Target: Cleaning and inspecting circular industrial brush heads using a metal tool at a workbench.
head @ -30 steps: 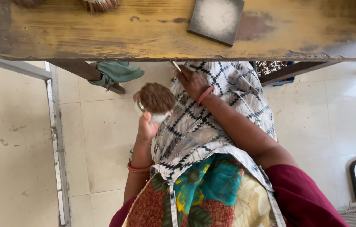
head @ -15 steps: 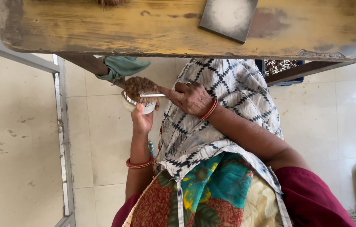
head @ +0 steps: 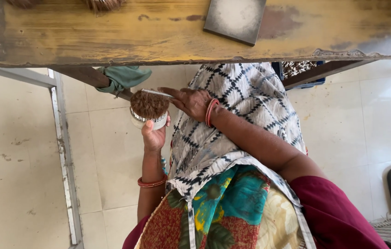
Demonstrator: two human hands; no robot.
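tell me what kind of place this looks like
Probably a small craft workshop, maybe for brush making. A worn yellow wooden bench stands on a tiled floor. The left hand holds a round bristle brush, and the right hand works it with a thin metal tool.

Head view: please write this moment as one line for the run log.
left hand: holds round brush, bristles up | right hand: holds thin metal tool over bristles | location: below yellow wooden bench, above checked cloth

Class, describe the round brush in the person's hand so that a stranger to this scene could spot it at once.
Start at the long yellow wooden bench along the top. Just below its edge, the left hand holds a small white cup-shaped brush, the only round thing topped with brown bristles.
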